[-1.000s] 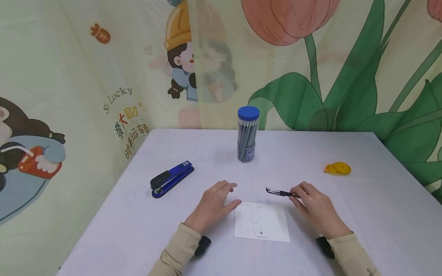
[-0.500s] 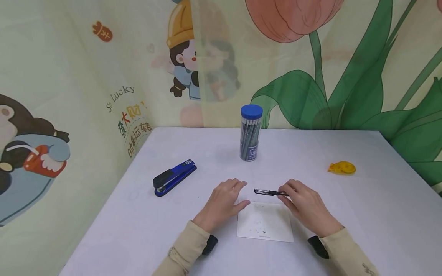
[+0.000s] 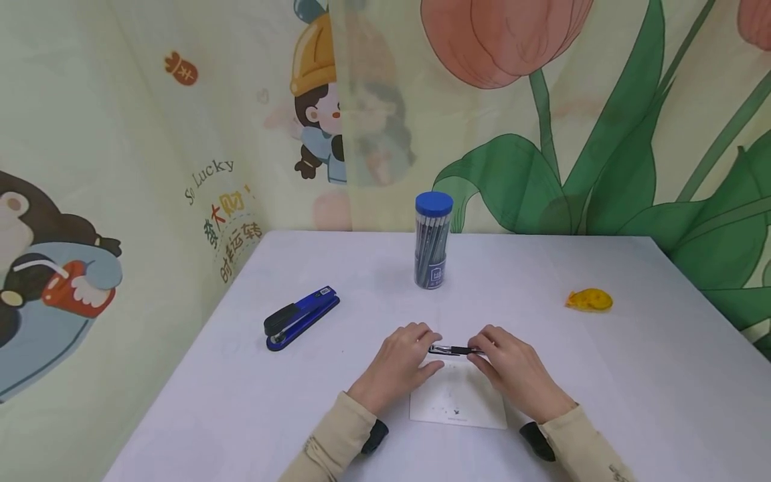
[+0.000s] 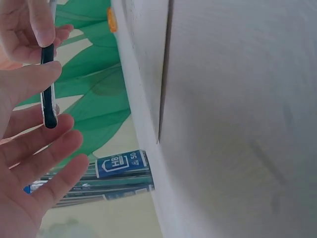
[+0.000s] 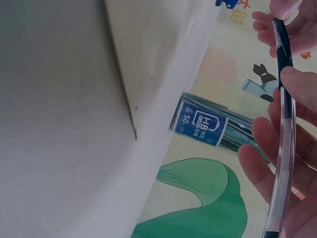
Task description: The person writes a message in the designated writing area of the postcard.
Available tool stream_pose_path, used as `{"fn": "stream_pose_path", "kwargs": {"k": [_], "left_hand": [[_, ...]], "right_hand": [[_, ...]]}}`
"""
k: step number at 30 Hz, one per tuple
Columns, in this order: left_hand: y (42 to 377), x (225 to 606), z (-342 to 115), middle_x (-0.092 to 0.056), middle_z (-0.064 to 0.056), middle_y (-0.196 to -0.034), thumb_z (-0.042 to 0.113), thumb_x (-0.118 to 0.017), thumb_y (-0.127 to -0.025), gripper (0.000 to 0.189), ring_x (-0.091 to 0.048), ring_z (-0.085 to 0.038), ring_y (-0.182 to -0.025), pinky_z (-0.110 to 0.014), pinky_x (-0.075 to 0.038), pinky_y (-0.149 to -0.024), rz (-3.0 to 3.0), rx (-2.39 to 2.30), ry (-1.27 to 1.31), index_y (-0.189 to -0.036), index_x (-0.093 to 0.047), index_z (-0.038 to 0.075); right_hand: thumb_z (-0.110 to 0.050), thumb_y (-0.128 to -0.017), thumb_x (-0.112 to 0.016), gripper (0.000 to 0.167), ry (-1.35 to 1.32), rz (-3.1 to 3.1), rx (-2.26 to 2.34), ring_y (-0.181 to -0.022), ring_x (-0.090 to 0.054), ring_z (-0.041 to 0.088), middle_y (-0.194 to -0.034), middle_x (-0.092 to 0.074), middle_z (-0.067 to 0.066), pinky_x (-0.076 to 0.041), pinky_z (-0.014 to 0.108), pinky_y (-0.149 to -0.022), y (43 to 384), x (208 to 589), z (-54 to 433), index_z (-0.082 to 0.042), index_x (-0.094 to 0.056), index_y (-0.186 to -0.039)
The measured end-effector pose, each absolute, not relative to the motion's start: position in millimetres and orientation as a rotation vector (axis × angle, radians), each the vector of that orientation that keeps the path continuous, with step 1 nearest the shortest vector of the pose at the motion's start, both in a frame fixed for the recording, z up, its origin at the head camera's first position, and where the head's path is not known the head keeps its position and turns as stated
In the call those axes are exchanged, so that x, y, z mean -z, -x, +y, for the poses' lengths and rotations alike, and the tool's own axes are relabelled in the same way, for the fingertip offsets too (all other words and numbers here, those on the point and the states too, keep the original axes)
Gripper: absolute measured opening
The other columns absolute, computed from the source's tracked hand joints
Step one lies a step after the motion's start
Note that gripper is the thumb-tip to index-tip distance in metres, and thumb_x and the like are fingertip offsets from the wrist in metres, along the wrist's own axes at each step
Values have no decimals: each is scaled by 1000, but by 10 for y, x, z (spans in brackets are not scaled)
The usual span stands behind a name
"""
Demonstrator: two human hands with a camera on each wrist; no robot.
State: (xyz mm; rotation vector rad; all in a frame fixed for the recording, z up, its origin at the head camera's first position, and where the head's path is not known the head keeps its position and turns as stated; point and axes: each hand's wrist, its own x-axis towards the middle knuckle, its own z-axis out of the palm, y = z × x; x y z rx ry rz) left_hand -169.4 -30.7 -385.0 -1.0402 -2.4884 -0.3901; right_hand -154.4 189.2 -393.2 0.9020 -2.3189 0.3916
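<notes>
A gel pen with a clear barrel and black cap (image 3: 460, 350) lies level above the far edge of a white paper sheet (image 3: 458, 402). My right hand (image 3: 512, 368) pinches it between thumb and fingers; in the right wrist view the clear barrel (image 5: 285, 163) runs back across the palm. My left hand (image 3: 400, 368) is at the capped end, thumb and index finger apart on either side of it. From the left wrist, the left thumb (image 4: 34, 82) overlaps the pen while the other fingers spread loosely behind it.
A blue-lidded tub of pencils (image 3: 432, 248) stands behind the hands. To the left lies a blue and black stapler (image 3: 302, 318), and a yellow correction-tape-like item (image 3: 590, 300) sits at the right. Printed curtains hang behind the white table (image 3: 211, 415).
My right hand has brought the pen leftward, and my left hand has moved slightly right, so the capped end now sits between the left thumb and index finger.
</notes>
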Motion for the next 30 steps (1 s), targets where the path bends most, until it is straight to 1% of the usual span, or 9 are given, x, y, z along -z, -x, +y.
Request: {"fn": "stream_pose_path", "kwargs": {"k": [4, 8, 16, 21, 30], "left_hand": [[1710, 3872, -307, -64, 1, -94, 23, -79, -79, 29, -59, -11, -83, -20, -49, -72, -2435, 440, 1062, -103, -71, 7], [1726, 3890, -312, -64, 1, -90, 20, -80, -78, 26, -58, -11, -80, -19, -48, -70, -2395, 482, 1071, -99, -71, 7], [1717, 3911, -310, -63, 1, -90, 21, -80, -79, 26, -58, -10, -80, -16, -48, -71, -2417, 480, 1071, -99, -72, 7], [1689, 3908, -302, -64, 1, -89, 21, -79, -79, 24, -57, -10, -79, -16, -48, -70, -2420, 483, 1073, -97, -72, 7], [1685, 3902, -296, -63, 1, -87, 19, -79, -79, 22, -57, -10, -77, -16, -47, -69, -2394, 482, 1068, -96, -72, 7]], "right_hand": [[-5, -65, -85, 33, -906, -2312, -398, -70, -48, 8, -85, -57, -2, -46, 20, -57, 1551, 3943, 1852, -10, -63, -89], [-6, -66, -85, 30, -892, -2323, -393, -69, -48, 8, -84, -58, -1, -46, 20, -57, 1552, 3952, 1822, -9, -63, -88], [-6, -67, -85, 29, -871, -2336, -410, -70, -49, 7, -85, -58, -2, -47, 20, -58, 1537, 3982, 1809, -9, -64, -87], [-6, -65, -86, 31, -867, -2339, -426, -70, -49, 6, -85, -58, -2, -47, 19, -58, 1519, 3998, 1799, -9, -64, -88], [-7, -68, -84, 28, -864, -2321, -438, -70, -49, 6, -85, -58, -3, -46, 19, -58, 1530, 4003, 1793, -10, -64, -87]]}}
